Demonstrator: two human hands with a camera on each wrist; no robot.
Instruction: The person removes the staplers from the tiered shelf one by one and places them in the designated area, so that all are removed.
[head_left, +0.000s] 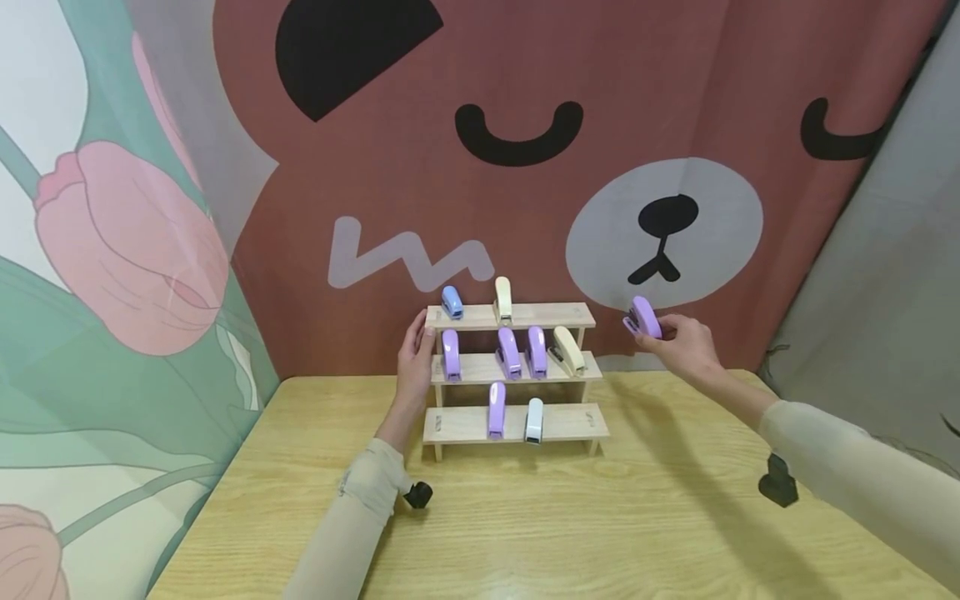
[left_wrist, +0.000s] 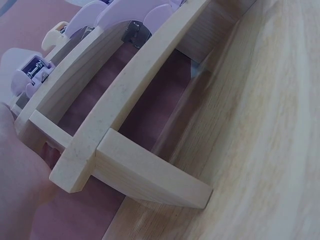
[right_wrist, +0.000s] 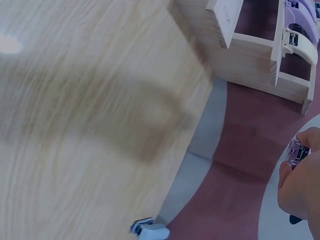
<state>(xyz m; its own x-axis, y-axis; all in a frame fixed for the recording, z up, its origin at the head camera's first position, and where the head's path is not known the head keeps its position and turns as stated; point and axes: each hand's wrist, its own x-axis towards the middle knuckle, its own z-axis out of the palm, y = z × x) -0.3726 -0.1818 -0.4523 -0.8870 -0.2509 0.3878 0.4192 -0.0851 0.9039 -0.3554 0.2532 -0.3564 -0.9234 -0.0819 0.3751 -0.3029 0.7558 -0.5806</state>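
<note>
A three-step wooden rack (head_left: 465,423) carries small staplers. On its top step are a blue stapler (head_left: 452,302) and a cream stapler (head_left: 503,301). The middle step holds three purple staplers, one at its left end (head_left: 451,356), and a tilted cream stapler (head_left: 567,351). A purple stapler (head_left: 497,410) and a pale blue one (head_left: 534,421) stand on the bottom step. My left hand (head_left: 414,367) grips the rack's left side near the upper steps. Raised to the right of the rack, my right hand (head_left: 686,346) pinches another purple stapler (head_left: 645,317) between thumb and fingers.
The rack stands on a wood-grain table (head_left: 480,533) near its back edge. Behind hangs a printed curtain (head_left: 390,183). Another pale stapler (right_wrist: 154,231) lies near the table edge in the right wrist view. Black wrist gear (head_left: 778,482) hangs under the right sleeve.
</note>
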